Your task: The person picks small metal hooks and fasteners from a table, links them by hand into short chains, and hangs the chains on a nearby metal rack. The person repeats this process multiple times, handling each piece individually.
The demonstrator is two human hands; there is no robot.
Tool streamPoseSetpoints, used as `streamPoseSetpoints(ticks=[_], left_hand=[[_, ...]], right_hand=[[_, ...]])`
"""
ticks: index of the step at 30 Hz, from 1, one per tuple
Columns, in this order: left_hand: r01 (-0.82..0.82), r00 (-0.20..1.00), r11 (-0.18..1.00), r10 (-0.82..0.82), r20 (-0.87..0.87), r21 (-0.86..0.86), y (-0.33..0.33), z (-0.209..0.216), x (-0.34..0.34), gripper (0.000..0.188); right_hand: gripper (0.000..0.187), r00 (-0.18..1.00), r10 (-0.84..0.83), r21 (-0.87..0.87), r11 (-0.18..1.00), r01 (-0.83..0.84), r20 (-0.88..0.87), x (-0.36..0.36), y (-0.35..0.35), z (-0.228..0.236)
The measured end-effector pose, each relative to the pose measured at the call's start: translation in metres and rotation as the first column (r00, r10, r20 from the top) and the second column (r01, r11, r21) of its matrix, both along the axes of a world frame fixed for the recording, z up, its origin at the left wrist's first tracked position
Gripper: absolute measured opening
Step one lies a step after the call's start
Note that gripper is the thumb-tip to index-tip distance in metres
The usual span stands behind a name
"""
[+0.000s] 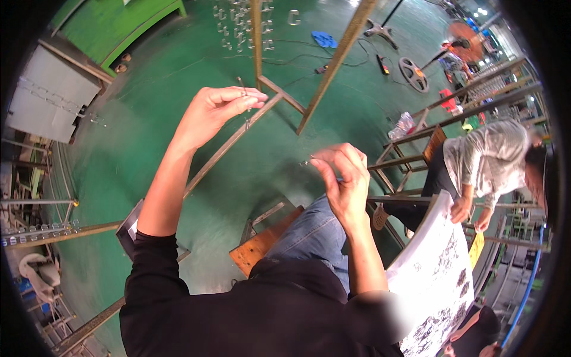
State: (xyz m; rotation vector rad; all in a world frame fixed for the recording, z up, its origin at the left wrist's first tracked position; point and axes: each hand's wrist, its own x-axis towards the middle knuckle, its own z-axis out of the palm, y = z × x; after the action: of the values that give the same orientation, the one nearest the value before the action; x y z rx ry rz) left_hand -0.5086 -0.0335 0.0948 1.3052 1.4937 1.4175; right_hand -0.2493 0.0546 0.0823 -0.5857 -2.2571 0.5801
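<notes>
My left hand point(223, 107) pinches a thin wire point(248, 124) near the metal frame's point(232, 145) corner; my right hand point(345, 178) pinches a metal bit point(306, 162), maybe because they're tiny.

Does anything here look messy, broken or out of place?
Mildly: a blue item, perhaps slippers, lies loose on the green floor, seen beside a metal bar; it looks stray there. I notice no spill. The thin metal piece in the left hand is too small to check for damage.
</notes>
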Motion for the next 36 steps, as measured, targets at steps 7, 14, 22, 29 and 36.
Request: streamPoseSetpoints(ticks=[7,14,22,29,36], left_hand=[[0.298,0.947,0.954,-0.292,0.132,-0.026,0.061,0.061,0.090,0.032],[0.567,0.818,0.824,-0.562,0.125,-0.001,0.110,0.109,0.192,0.031],[0.781,0.621,0.625,-0.775,0.116,-0.003,0.145,0.134,0.305,0.028],[0.880,0.473,0.475,-0.873,0.123,-0.012,0.160,0.136,0.389,0.028],[0.935,0.355,0.353,-0.929,0.106,-0.038,0.166,0.136,0.441,0.025]], right_hand=[[0.008,0.997,-0.081,0.047,0.996,0.082,-0.017,0.063,0.009,0.039],[0.008,0.956,-0.281,0.131,0.948,0.290,-0.082,0.149,0.015,0.067],[0.005,0.839,-0.529,0.121,0.831,0.542,-0.127,0.242,0.007,0.079],[0.008,0.728,-0.662,0.134,0.716,0.685,-0.179,0.311,-0.004,0.076],[0.008,0.640,-0.749,0.127,0.627,0.768,-0.171,0.350,-0.016,0.072]])
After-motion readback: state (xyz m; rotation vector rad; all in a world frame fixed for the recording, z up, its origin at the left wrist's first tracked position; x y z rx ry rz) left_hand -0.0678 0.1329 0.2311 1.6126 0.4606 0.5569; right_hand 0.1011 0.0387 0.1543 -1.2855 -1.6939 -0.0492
